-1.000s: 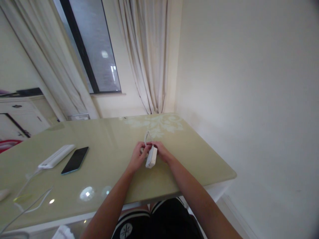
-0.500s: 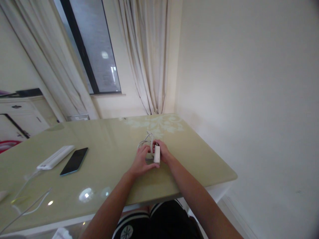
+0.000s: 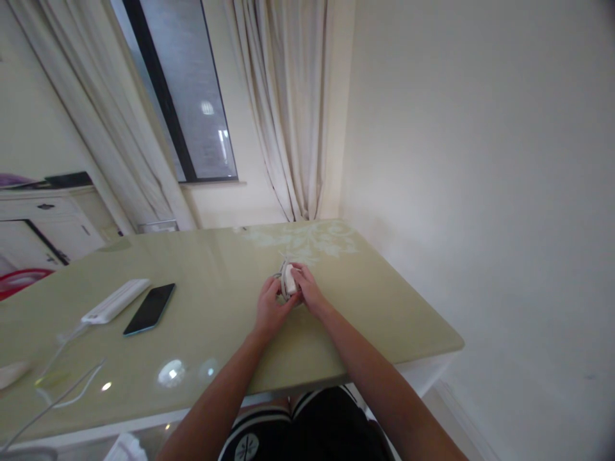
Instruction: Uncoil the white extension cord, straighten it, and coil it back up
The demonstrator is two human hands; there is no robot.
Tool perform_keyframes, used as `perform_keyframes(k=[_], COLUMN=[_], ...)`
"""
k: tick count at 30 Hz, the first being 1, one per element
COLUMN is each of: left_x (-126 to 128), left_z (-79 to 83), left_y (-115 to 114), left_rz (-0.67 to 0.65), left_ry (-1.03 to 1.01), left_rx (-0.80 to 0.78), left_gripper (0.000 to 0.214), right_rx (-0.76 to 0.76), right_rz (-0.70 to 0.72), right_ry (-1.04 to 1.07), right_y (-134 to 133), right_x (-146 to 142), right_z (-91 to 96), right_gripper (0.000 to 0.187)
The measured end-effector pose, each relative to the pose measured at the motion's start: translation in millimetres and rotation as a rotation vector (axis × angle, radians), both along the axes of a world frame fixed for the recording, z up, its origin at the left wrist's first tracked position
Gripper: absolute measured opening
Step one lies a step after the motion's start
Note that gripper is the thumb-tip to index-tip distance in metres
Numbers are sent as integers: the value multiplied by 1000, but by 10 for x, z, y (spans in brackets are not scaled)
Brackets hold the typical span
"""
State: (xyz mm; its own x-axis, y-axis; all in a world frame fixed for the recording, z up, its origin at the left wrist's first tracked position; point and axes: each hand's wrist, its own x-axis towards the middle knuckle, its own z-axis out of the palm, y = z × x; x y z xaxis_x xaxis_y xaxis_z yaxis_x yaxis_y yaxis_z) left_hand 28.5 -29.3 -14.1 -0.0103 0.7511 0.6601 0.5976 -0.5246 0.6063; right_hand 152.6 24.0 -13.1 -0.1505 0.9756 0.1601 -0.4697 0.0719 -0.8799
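A white block like a power adapter (image 3: 291, 279) is held between my hands above the table. Its pale cable (image 3: 283, 278) loops along the block's left side. My left hand (image 3: 271, 310) is closed at the cable loops, and its thumb reaches the block's lower end. My right hand (image 3: 310, 292) grips the block from the right, fingers over its upper part. The fingertips are partly hidden behind the block and cable.
On the greenish tabletop (image 3: 225, 262), a black phone (image 3: 150, 310) lies beside a white power strip (image 3: 116, 301). White cords (image 3: 72, 390) run at the front left. A wall (image 3: 480, 192) stands along the right side.
The block has turned, its broader face now showing. My right hand has moved over its upper part, and my left hand has closed in at the cable loops.
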Motion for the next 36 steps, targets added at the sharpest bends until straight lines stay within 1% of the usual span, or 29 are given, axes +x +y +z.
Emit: perform_keyframes(k=[2, 5, 7, 9, 10, 12, 14, 16, 17, 19, 21, 23, 25, 27, 29, 32, 34, 36], left_x=[-15, -88, -176, -278, -325, -397, -431, -437, -435, -431, -433, -440, -448, -451, -449, -441, -430, -406], left_z=[5, 37, 58, 55, 41, -7, -62, -100, -109, -105, -81, -51, -23, 1, 18, 34, 37, 32], left_y=[2, 14, 43, 85, 105, 132, 142, 148, 154, 175, 200, 221, 233, 236, 232, 218, 203, 185], left_rz=[3, -41, -40, 27, 66, 94, 52, 21, 14, 4, 17, 87, 164, 188, 166, 93, 36, -15], left_ry=[0, 61, 64, 32, 33, 143, 326, 436, 437, 348, 197, 17, -159, -304, -411, -518, -540, -506], left_rx=[-7, 17, 37, 13, -24, -131, -217, -240, -231, -195, -152, -130, -137, -159, -167, -148, -142, -169], left_gripper=[24, 24, 29, 36, 34, 28, 32, 31, 29, 25, 23, 26, 33, 40, 45, 46, 44, 42], right_rx=[31, 56, 5, -68, -98, -135, -155, -154, -148, -135, -131, -153, -212, -277, -302, -258, -216, -189], right_rz=[68, 116, 145, 176, 183, 169, 128, 92, 79, 76, 94, 120, 135, 130, 126, 149, 163, 157], right_ry=[-39, -70, -16, 80, 127, 195, 222, 215, 203, 174, 156, 166, 202, 244, 282, 311, 312, 290], right_y=[-15, -12, 0, 15, 22, 36, 46, 52, 52, 48, 42, 37, 36, 36, 33, 23, 20, 23], right_x=[4, 19, 28, 35, 39, 45, 47, 44, 41, 36, 36, 46, 68, 96, 118, 121, 101, 76], right_z=[12, 26, 28, 28, 26, 22, 14, 3, -2, -9, -6, 8, 31, 57, 78, 88, 78, 57], right_gripper=[46, 42, 44, 47, 48, 44, 38, 34, 34, 33, 32, 32, 32, 30, 29, 29, 27, 26])
